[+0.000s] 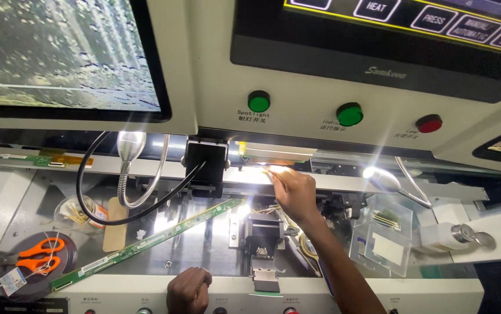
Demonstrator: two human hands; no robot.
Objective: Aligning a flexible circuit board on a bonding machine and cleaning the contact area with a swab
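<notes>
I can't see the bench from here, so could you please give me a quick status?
Right hand reaching up at the lit bar. Left hand closed, on the front panel. Green strip lies loose, untouched.

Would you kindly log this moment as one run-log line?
right hand: reaching to lit slot under the lamps | left hand: fist on front panel edge | green circuit strip: lying diagonally, untouched | orange scissors: lying at left

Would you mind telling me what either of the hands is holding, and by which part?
Right hand reaches into glare; any hold cannot be told. Left hand is fisted on the panel edge.
</notes>
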